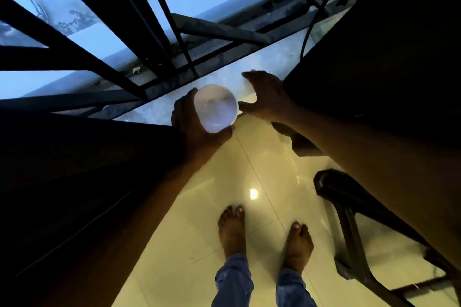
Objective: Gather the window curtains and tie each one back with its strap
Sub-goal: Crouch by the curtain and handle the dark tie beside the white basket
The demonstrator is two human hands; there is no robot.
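Head view: left hand (192,129) grips white bowl (215,108); right hand (267,97) beside.

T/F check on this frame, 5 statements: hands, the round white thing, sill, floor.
1. The left hand holds a round white bowl. True.
2. The right hand also grips the bowl. False: it is open, fingers spread, beside it.
3. The person stands barefoot on a glossy tiled floor. True.
4. The bowl rests on the window sill. False: it is held in the hand.
5. The window has dark metal bars. True.
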